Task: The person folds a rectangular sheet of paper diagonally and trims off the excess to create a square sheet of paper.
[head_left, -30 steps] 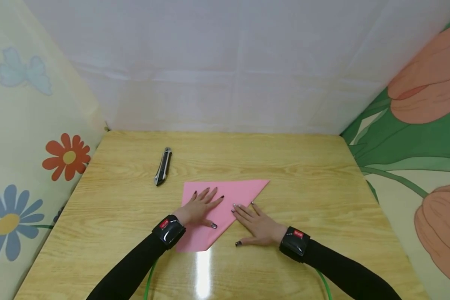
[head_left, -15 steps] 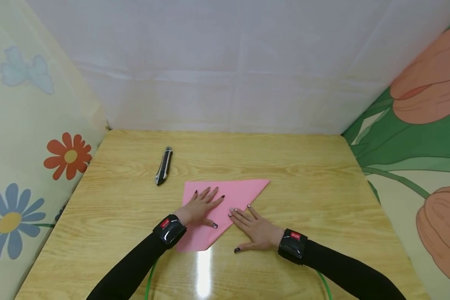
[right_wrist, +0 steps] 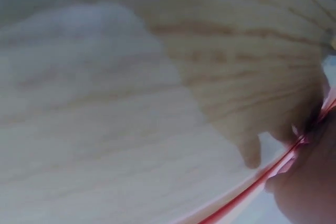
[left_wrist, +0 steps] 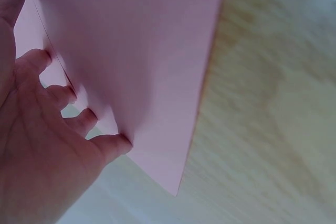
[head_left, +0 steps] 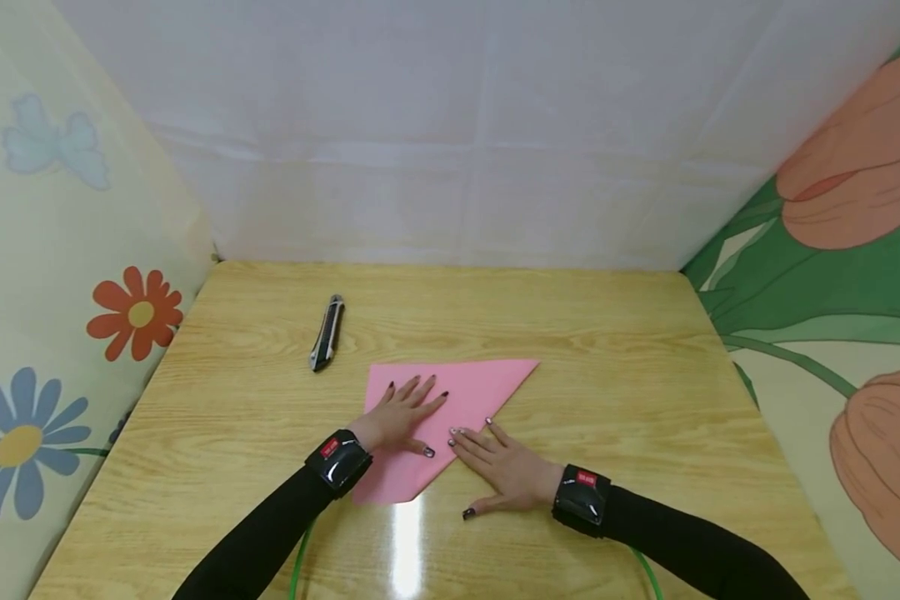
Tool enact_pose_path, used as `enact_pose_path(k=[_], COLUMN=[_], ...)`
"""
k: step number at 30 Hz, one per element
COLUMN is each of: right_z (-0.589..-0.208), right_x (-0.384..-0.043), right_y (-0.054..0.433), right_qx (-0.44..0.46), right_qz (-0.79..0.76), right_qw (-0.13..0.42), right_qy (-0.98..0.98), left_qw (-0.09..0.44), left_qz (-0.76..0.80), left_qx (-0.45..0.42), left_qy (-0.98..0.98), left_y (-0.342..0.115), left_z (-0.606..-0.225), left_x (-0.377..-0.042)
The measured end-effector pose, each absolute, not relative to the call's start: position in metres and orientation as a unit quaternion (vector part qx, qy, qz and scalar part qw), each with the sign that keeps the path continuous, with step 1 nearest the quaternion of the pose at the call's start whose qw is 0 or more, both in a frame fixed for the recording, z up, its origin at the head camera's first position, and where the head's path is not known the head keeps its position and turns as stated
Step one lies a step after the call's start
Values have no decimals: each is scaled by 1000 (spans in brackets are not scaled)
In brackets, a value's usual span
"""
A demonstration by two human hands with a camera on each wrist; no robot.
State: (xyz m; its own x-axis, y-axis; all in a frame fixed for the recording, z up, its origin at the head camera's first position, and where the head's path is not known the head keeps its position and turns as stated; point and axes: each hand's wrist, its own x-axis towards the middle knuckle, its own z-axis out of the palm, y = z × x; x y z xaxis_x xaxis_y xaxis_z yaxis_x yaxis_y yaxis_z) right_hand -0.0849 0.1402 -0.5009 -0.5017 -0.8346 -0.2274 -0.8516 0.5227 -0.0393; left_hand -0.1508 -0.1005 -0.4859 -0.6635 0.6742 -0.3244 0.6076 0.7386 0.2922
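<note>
pink folded paper sheet (head_left: 480, 383) lies in the lower middle of the frame, on the yellow wood-grain table (head_left: 607, 350). judging from left to right: too light a press from the left hand (head_left: 397, 417) could let the sheet skid or turn; a sideways push from the right hand (head_left: 513, 475) along the slanting edge, rather than a downward one, could shift the layers and leave a crooked or wrinkled crease. as for grip, the left hand is spread wide, fingertips on the sheet's left half, pinching nothing; the right hand is outstretched too, fingertips over the slanting edge, thumb apart from the paper, nothing pinched.
</note>
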Motion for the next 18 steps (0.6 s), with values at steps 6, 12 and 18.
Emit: enact_pose_path(k=[6, 12, 18], right_z=[-501, -503, -504], right_x=[-79, -74, -71], right_y=[136, 133, 130], right_qx=[-504, -519, -520], right_qz=[37, 31, 41], right_qw=[109, 108, 105], right_qy=[856, 847, 846], left_qw=[209, 204, 198], left_qz=[80, 81, 85], left_qx=[355, 361, 361], left_qy=[908, 906, 907], left_y=[-100, -100, -101], left_z=[-485, -485, -482], left_x=[-152, -151, -150])
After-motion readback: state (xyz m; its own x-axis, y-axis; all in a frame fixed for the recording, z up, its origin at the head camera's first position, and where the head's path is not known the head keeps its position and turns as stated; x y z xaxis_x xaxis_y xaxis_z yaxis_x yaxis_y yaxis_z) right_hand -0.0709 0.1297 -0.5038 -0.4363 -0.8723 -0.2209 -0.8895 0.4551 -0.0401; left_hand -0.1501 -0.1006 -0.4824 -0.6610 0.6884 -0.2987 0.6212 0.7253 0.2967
